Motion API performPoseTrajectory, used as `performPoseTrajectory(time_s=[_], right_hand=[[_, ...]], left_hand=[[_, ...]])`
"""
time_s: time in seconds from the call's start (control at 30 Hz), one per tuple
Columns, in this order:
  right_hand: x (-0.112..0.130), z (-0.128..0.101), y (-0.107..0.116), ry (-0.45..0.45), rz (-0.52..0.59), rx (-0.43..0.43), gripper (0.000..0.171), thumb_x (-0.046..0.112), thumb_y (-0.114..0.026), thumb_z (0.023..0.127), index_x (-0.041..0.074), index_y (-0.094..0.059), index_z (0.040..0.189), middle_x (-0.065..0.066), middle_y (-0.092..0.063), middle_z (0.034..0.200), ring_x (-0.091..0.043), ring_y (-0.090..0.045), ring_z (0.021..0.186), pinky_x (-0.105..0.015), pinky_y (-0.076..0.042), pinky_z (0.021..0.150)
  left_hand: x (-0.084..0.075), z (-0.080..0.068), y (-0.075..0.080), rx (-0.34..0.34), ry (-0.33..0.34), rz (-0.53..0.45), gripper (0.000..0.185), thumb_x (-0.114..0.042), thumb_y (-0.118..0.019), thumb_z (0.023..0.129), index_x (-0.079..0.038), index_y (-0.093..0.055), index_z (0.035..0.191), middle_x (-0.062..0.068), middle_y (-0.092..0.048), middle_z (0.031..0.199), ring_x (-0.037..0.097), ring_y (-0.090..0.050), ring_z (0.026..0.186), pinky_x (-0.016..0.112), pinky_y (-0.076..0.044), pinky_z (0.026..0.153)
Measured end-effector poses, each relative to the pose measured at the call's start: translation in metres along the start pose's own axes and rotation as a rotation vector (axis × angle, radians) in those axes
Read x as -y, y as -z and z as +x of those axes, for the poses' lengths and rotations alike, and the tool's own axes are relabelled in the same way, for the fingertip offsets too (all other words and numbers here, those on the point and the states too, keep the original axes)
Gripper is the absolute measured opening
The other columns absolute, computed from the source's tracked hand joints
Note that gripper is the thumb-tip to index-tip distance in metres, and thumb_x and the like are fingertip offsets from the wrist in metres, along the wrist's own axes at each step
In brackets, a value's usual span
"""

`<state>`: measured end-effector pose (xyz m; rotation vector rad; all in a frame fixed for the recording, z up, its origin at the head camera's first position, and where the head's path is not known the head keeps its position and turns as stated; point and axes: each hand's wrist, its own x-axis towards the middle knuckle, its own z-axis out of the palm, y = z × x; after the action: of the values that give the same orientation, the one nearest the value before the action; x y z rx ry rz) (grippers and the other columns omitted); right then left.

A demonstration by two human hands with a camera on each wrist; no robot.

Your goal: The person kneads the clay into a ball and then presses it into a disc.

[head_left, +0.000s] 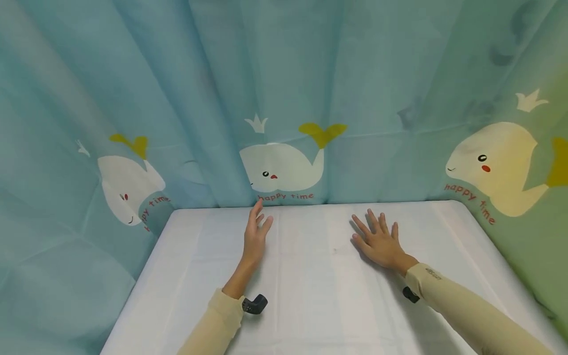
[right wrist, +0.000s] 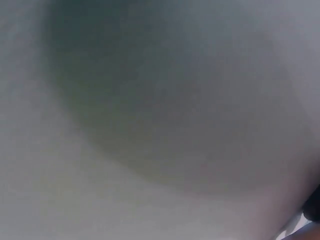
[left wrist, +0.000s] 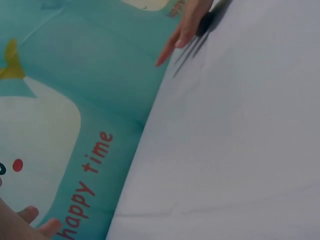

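Note:
Both hands lie over a white table (head_left: 310, 296) and hold nothing. My left hand (head_left: 256, 231) stands on its edge near the table's far side, fingers straight and pointing at the curtain. My right hand (head_left: 377, 239) rests flat, palm down, fingers spread, a little to the right of the middle. In the left wrist view my left hand's fingertips (left wrist: 35, 225) show at the bottom left, and my right hand (left wrist: 187, 25) appears at the top, by the table's far edge. The right wrist view is a grey blur of the table top.
A teal curtain (head_left: 284, 88) printed with white whales and "happy time" hangs close round the table's far, left and right sides. Cream sleeves cover both forearms, each with a small black wrist camera mount (head_left: 255, 304).

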<state>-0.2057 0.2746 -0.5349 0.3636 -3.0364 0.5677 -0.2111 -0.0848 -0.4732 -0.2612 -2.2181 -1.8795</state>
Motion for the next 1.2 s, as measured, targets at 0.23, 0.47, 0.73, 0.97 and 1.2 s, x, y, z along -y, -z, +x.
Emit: performPoseTrajectory(time_s=[0.23,0.47,0.73,0.97,1.2], right_hand=[[0.012,0.006,0.001,-0.010,-0.016,0.015,0.071,0.060,-0.039,0.105,0.026,-0.024,0.165,-0.022,-0.001,0.171,-0.058,0.007,0.150,-0.079,0.011,0.108],[0.013,0.014,-0.001,-0.021,-0.020,0.058,0.073,0.064,-0.035,0.104,0.027,-0.022,0.165,-0.021,0.001,0.171,-0.057,0.011,0.150,-0.078,0.016,0.107],[0.016,0.019,-0.002,-0.072,-0.044,0.087,0.076,0.067,-0.033,0.103,0.027,-0.019,0.166,-0.020,0.004,0.171,-0.055,0.015,0.150,-0.078,0.018,0.106],[0.013,0.017,-0.005,-0.099,-0.048,0.076,0.077,0.067,-0.033,0.103,0.025,-0.020,0.166,-0.020,0.004,0.171,-0.054,0.015,0.150,-0.079,0.018,0.106],[0.014,0.017,-0.006,-0.091,-0.050,0.067,0.078,0.069,-0.032,0.102,0.026,-0.020,0.166,-0.021,0.002,0.171,-0.055,0.014,0.150,-0.079,0.018,0.105]], left_hand=[[0.000,0.005,0.008,-0.021,-0.051,-0.029,0.059,-0.020,-0.052,0.106,-0.008,-0.032,0.161,0.012,-0.031,0.165,0.036,-0.031,0.148,0.057,-0.024,0.120],[-0.002,0.005,0.014,-0.028,-0.032,-0.017,0.058,-0.026,-0.049,0.108,-0.012,-0.032,0.161,0.007,-0.030,0.166,0.035,-0.031,0.149,0.060,-0.024,0.119],[-0.003,0.006,0.019,-0.043,-0.006,-0.055,0.060,-0.030,-0.050,0.107,-0.015,-0.031,0.162,0.006,-0.029,0.166,0.035,-0.028,0.150,0.060,-0.026,0.118],[-0.006,0.007,0.015,-0.034,-0.024,-0.069,0.060,-0.031,-0.049,0.107,-0.015,-0.030,0.162,0.005,-0.028,0.166,0.034,-0.027,0.150,0.058,-0.025,0.119],[-0.005,0.005,0.016,-0.051,-0.011,-0.078,0.059,-0.030,-0.048,0.107,-0.016,-0.032,0.162,0.003,-0.028,0.166,0.034,-0.027,0.150,0.058,-0.025,0.119]])
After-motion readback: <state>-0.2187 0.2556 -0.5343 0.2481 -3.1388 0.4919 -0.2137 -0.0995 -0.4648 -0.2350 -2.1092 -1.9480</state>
